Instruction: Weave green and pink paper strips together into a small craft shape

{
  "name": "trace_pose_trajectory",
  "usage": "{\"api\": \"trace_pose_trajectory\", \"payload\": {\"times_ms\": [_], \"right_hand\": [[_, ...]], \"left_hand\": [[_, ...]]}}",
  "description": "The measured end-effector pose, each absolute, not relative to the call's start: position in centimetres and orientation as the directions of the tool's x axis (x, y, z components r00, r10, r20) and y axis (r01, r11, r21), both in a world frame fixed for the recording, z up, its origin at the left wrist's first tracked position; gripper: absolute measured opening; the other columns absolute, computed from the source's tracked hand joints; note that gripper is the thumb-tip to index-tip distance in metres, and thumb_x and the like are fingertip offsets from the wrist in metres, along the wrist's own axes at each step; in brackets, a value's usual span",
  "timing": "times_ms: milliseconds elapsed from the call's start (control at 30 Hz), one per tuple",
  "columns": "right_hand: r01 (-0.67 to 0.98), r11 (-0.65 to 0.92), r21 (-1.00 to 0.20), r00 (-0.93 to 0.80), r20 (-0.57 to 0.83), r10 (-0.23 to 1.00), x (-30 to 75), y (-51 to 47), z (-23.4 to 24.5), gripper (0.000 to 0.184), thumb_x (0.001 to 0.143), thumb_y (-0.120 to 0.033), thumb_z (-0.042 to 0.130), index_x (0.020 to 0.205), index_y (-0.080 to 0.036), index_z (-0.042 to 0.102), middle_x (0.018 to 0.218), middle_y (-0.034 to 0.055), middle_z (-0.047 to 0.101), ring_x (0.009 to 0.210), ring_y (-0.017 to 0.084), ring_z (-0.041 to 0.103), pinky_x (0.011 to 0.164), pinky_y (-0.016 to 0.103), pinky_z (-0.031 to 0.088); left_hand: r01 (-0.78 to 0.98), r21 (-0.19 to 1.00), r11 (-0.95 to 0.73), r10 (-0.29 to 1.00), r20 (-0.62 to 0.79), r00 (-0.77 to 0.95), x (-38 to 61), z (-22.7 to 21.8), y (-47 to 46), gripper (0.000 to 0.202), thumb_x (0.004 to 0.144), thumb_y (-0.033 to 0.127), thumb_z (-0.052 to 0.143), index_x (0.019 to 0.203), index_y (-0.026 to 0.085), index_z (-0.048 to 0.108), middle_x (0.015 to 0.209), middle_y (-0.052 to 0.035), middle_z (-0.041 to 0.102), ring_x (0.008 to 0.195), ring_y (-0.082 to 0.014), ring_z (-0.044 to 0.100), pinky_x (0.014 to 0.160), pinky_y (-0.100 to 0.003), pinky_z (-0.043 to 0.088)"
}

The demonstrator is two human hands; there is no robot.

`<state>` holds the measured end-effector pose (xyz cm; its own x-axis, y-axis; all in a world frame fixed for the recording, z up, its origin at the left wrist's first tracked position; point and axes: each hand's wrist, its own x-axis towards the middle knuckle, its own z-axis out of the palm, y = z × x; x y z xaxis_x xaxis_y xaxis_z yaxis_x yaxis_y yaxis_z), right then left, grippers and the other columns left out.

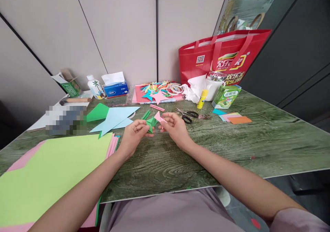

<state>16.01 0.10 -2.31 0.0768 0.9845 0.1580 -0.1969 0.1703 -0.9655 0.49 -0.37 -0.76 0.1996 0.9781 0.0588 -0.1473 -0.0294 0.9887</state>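
Note:
Between thumb and fingers, my left hand [135, 134] pinches a folded green paper piece [151, 123] above the table's middle. My right hand [176, 127] is closed on a folded pink paper piece [157, 116] with a pointed tip. The two pieces meet or overlap; whether they are joined I cannot tell. Just behind my hands lie folded green strips [146, 114] and a pink strip [157, 107]. Black-handled scissors [189, 115] rest beyond my right hand. Left of my left hand is a large light blue paper shape [116, 118].
A stack of coloured paper [62, 177] covers the front left. At the back stand a tissue box [116, 89], a bottle [94, 87], a heap of paper stars [158, 96], a yellow glue stick [202, 99], a white mug [212, 89], a green carton [227, 97] and a red bag [190, 65]. Small paper squares [239, 120] lie right.

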Motion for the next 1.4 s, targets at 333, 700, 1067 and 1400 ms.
{"api": "trace_pose_trajectory", "payload": {"times_ms": [333,700,1067,1400], "right_hand": [[-0.183,0.187,-0.965,0.074,0.176,0.982,15.8,-0.3,-1.8,0.024,0.067,-0.031,0.064,0.082,-0.015,0.057,0.068,0.001,0.06,0.058,0.012,0.059,0.051,0.025,0.051],[0.194,0.536,-0.822,0.05,0.554,0.831,15.9,-1.5,-2.1,0.005,0.073,-0.021,0.058,0.071,-0.018,0.055,0.083,0.0047,0.06,0.074,0.015,0.057,0.063,0.026,0.05],[0.287,0.681,-0.674,-0.238,0.638,0.732,15.8,-1.5,-2.5,0.007,0.072,-0.021,0.06,0.079,-0.019,0.06,0.081,0.0039,0.06,0.071,0.013,0.056,0.063,0.025,0.049],[-0.089,0.354,-0.931,-0.083,0.361,0.929,15.0,-1.0,-3.1,0.009,0.068,-0.023,0.064,0.076,-0.019,0.062,0.075,0.0025,0.064,0.068,0.015,0.062,0.067,0.03,0.053]], "left_hand": [[-0.223,0.972,0.075,0.963,-0.013,0.269,0.3,-0.9,-0.3,0.024,0.067,0.024,0.068,0.082,0.013,0.053,0.075,-0.0051,0.068,0.065,-0.0147,0.063,0.065,-0.03,0.052],[-0.127,0.991,-0.03,0.956,0.065,0.286,0.7,-0.7,-0.9,0.028,0.068,0.025,0.067,0.087,0.018,0.049,0.062,0.0023,0.063,0.06,-0.0154,0.062,0.054,-0.03,0.053],[-0.082,0.99,-0.114,0.987,0.122,0.105,0.7,-0.7,-0.6,0.026,0.066,0.022,0.065,0.084,0.019,0.047,0.06,0.0059,0.062,0.05,-0.0119,0.06,0.052,-0.025,0.05],[-0.13,0.987,-0.098,0.984,0.116,0.134,0.7,-1.1,-0.2,0.02,0.07,0.035,0.062,0.073,0.015,0.058,0.063,0.0019,0.057,0.06,-0.0128,0.056,0.06,-0.029,0.053]]}}
